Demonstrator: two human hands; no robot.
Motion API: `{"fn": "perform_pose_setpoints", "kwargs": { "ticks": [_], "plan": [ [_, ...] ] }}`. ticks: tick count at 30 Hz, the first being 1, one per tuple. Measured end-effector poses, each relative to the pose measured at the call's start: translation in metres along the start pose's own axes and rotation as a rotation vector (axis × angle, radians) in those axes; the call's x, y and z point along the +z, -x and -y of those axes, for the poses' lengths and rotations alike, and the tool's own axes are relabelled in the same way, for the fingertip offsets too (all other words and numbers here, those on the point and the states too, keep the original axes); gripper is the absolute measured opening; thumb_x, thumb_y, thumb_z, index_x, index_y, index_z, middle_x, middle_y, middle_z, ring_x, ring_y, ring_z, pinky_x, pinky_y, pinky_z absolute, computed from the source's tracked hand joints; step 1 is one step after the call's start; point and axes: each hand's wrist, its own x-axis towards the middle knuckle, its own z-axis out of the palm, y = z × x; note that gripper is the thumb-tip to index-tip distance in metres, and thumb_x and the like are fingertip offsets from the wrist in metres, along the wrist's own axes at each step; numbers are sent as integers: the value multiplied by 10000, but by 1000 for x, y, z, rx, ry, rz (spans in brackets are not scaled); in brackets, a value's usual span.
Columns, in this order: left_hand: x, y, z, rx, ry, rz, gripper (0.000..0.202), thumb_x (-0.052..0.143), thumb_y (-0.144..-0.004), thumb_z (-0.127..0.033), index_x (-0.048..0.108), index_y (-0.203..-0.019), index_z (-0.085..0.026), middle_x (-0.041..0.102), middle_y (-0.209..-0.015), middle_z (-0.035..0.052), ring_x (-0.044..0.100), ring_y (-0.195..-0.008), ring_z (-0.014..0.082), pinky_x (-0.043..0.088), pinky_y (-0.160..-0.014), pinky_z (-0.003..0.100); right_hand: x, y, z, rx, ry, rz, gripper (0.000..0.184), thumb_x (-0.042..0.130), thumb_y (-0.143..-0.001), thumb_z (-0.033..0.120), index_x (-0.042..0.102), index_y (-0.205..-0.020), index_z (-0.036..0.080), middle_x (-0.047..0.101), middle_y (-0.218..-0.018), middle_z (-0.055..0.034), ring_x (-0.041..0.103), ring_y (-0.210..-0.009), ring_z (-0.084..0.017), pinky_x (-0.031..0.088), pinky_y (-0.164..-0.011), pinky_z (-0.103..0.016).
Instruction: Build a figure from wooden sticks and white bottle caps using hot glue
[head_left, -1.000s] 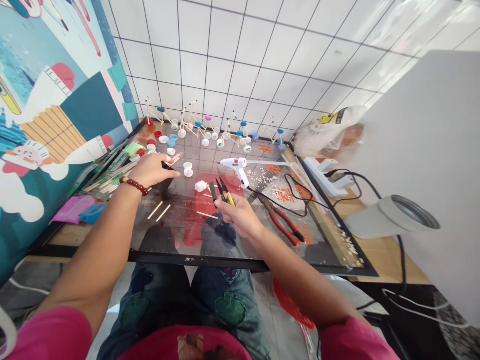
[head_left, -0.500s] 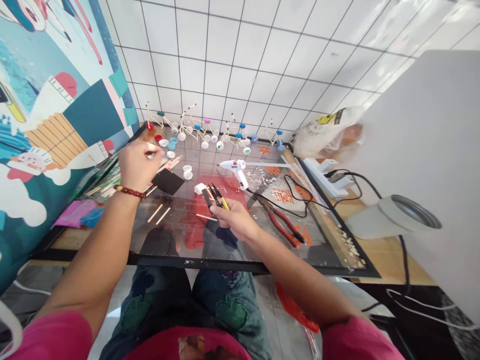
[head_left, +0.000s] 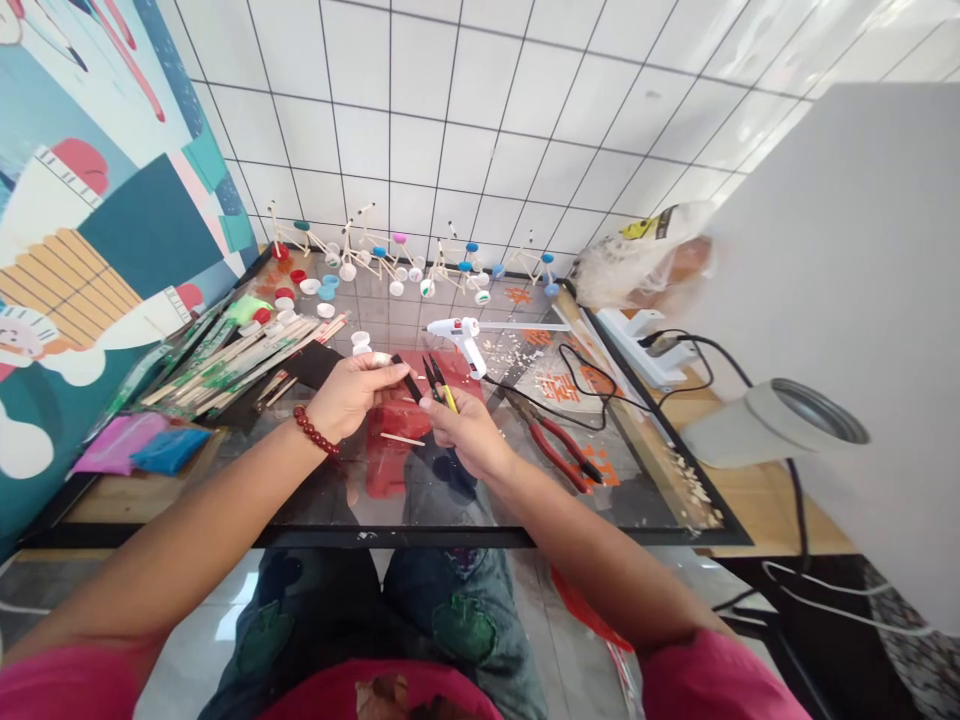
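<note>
My left hand (head_left: 346, 398), with a dark red bead bracelet at its wrist, is closed. Its thumb and fingertips pinch at a short black strip (head_left: 406, 378). My right hand (head_left: 471, 432) grips small snips (head_left: 436, 380) with a yellow handle and two dark pointed blades. The lower end of the black strip also rests at my right fingertips. A wooden stick (head_left: 403, 438) lies on the table just below both hands. Behind my left fingers a white cap (head_left: 381, 358) is partly hidden, and a black sheet (head_left: 315, 362) lies partly covered by sticks.
A white glue gun (head_left: 463, 340) lies beyond my hands, red-handled pliers (head_left: 561, 452) to the right. Stick figures on bottle caps (head_left: 427, 288) line the back edge. Packed wooden sticks (head_left: 240, 365) pile up left, near pink (head_left: 124, 442) and blue packets (head_left: 171, 450). A power strip (head_left: 649, 350) stands right.
My left hand has come from the left, above the sticks and caps, down and right to the black strip. My right hand still holds the snips in nearly the same place.
</note>
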Motion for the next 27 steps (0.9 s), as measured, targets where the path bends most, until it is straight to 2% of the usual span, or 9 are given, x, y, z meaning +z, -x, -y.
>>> {"fn": "perform_pose_setpoints", "kwargs": {
  "ticks": [2,4,6,8,11,13,17,21,27],
  "plan": [
    [-5,-5,-4,47,36,-62,318,936,-528,-277,723,-708,-124,741,-766,60,667,-650,130,555,-626,238,-7,3,9,-78,186,-4,427,736,-775,581,538,-797,203,346,-587,97,275,-498,-60,223,-485,-218],
    [-12,-11,-10,116,55,-148,279,911,-546,-212,699,-704,-124,726,-741,45,644,-610,110,528,-574,207,-16,7,20,-192,498,24,388,666,-850,559,593,-799,181,456,-635,59,388,-583,-85,308,-562,-225],
    [-18,-17,-15,164,106,-214,224,861,-585,-157,678,-709,-123,710,-723,39,642,-616,106,498,-545,181,-25,12,31,-273,786,125,330,641,-891,491,659,-844,164,560,-697,31,475,-657,-104,358,-636,-234],
    [-23,-22,-19,177,170,-269,179,802,-625,-106,676,-751,-121,686,-691,26,631,-602,99,484,-533,175,-31,15,36,-305,941,297,261,669,-885,422,700,-896,163,637,-760,11,551,-707,-121,391,-682,-238],
    [-28,-25,-24,191,238,-323,171,738,-661,-54,675,-805,-120,666,-684,9,599,-571,75,467,-523,167,-35,16,35,-314,1055,509,225,767,-810,342,730,-942,164,690,-861,-21,618,-780,-147,423,-719,-242],
    [-30,-27,-26,202,250,-332,153,729,-678,-52,667,-800,-121,663,-695,6,583,-560,65,453,-511,162,-35,15,32,-309,1137,559,251,822,-752,302,742,-946,164,686,-883,-32,619,-790,-153,427,-713,-242],
    [-36,-30,-29,238,238,-370,118,749,-693,-82,657,-757,-118,637,-660,-11,559,-539,56,435,-491,155,-35,14,28,-260,1176,618,262,847,-715,237,746,-948,170,653,-834,-2,579,-745,-129,410,-680,-225],
    [-38,-31,-31,239,242,-411,117,748,-697,-86,650,-745,-125,639,-661,-19,554,-534,50,434,-487,148,-36,12,28,-195,1175,650,192,825,-727,206,745,-897,168,581,-725,42,506,-656,-98,354,-617,-211],
    [-44,-33,-38,237,213,-429,96,708,-727,-63,640,-718,-130,612,-615,-22,547,-516,49,427,-468,131,-36,12,28,-189,1176,638,182,810,-736,204,735,-897,162,647,-795,19,530,-696,-103,357,-634,-213]
  ]
}}
